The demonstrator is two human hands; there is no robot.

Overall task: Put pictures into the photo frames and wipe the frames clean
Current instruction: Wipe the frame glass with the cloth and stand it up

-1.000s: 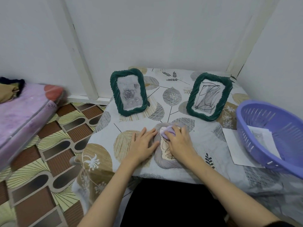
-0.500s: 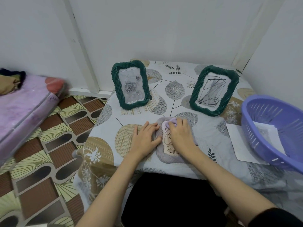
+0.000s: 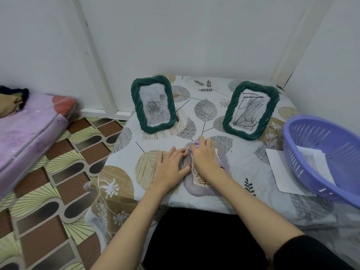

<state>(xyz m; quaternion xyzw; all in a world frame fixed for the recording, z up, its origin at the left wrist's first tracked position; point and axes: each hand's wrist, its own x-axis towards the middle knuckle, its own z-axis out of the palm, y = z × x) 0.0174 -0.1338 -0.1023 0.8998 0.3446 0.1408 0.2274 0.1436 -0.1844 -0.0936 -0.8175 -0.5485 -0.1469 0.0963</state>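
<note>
A grey frame [image 3: 196, 187] lies flat near the tabletop's [image 3: 124, 152] front edge. The left hand [image 3: 171, 167], fingers straight, grip released, presses its nine o'clock rim. The right hand [image 3: 204, 156] presses a lilac cloth [image 3: 195, 142] at twelve o'clock; whether its grip is clenched cannot be told.

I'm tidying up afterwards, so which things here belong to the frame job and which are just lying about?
Job: grey ribbed frame lying flat; lilac cloth under right hand; left hand; two green twisted-rim frames; white paper sheet.
Lying about: purple slotted plastic basket; pink mattress.
</note>
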